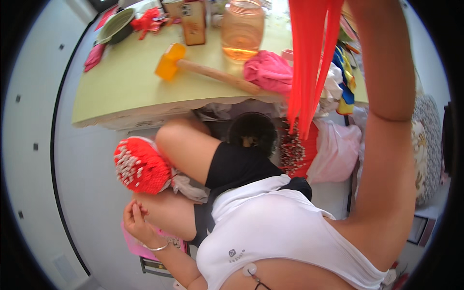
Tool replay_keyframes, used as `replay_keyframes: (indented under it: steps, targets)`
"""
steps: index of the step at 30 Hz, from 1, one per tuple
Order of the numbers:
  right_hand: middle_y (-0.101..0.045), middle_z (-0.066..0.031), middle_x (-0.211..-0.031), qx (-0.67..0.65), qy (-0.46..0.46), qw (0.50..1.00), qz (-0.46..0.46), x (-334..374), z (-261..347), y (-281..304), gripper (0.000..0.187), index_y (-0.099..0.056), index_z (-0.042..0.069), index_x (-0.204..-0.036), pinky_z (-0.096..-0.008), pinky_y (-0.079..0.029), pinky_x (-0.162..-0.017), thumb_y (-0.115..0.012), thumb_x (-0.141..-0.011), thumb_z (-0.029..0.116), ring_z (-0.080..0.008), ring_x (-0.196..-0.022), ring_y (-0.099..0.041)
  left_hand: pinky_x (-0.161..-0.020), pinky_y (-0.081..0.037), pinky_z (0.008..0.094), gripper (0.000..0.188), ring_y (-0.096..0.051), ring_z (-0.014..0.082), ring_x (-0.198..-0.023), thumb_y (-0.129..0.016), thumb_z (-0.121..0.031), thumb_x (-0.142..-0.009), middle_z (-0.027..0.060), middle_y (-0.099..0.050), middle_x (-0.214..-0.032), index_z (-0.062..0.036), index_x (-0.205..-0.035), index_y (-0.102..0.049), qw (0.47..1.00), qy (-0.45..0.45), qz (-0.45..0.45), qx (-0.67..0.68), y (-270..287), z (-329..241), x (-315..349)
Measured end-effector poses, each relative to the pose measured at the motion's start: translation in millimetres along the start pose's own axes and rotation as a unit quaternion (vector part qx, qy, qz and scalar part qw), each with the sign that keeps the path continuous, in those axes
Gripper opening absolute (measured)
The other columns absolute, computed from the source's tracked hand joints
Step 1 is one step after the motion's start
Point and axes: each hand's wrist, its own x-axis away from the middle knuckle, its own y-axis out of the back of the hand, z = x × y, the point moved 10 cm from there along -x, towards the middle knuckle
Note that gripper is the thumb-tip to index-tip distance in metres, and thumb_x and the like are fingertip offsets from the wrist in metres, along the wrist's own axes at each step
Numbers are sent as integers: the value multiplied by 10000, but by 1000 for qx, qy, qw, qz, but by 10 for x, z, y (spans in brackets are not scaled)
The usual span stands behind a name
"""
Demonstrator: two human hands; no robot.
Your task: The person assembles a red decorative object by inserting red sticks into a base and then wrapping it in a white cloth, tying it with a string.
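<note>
My left hand (138,222) is beside my lower leg, its fingers curled and pressed together; whatever they hold, if anything, is too small to tell. Close to it, a round red woven piece (143,165), studded with small whitish bits, rests at my legs over some whitish plastic. My right arm (386,121) is raised, and the hand is beyond the top edge. A bunch of long red strips (313,58) hangs down beside that arm, in front of the table; its upper end is out of view.
On the pale green table (116,99) lie a mallet (208,71), a pink cloth (268,71), a jar with amber liquid (242,34), a phone (193,24) and a green bowl (117,26). Below are a black bucket (252,126), a pink plastic bag (336,152) and a pink tray (137,246).
</note>
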Motion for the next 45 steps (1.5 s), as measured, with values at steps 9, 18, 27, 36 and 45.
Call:
replay_keyframes:
  steps: [9, 18, 27, 36, 45]
  targets:
    - [-638, -31, -858, 93, -167, 981, -20, 1912, -2485, 321, 302, -619, 15, -1094, -291, -505, -763, -683, -802, -24, -137, -807, -618, -606, -454, 215, 178, -553, 89, -679, -578, -109, -977, 50, -639, -851, 28, -1059, -657, 998, 38, -6, -48, 98, 104, -20]
    - [-652, -197, -970, 320, -170, 925, -118, 2817, -3700, 420, 315, -591, 29, -1058, -442, -499, -789, -672, -755, 44, -415, -940, -611, -601, -458, 210, 185, -566, 90, -678, -580, -120, -984, 60, -666, -875, 18, -1085, -652, 996, 35, 38, -69, -215, 152, -89]
    - [-640, -161, -944, 468, -226, 850, -89, 3881, -5072, 109, 321, -605, 72, -1020, -474, -460, -819, -661, -704, 76, -373, -944, -611, -617, -457, 215, 174, -563, 94, -689, -582, -111, -980, 61, -659, -863, 24, -1064, -655, 990, 25, 36, -136, -330, 15, -70]
    - [-626, -141, -990, 538, -210, 812, -84, 4170, -5014, 504, 381, -589, 74, -1048, -445, -424, -896, -650, -672, 63, -348, -977, -582, -616, -453, 213, 176, -564, 92, -691, -588, -112, -976, 57, -658, -854, 21, -1066, -661, 985, 48, 29, -162, -349, 149, -15]
    - [-636, -114, -1086, 553, -265, 789, 5, 4926, -5086, 597, 365, -602, 88, -1082, -447, -408, -967, -620, -720, 41, -310, -1064, -582, -617, -450, 217, 175, -561, 86, -687, -589, -111, -975, 56, -659, -852, 25, -1055, -665, 971, 32, 43, -231, -426, 77, -6]
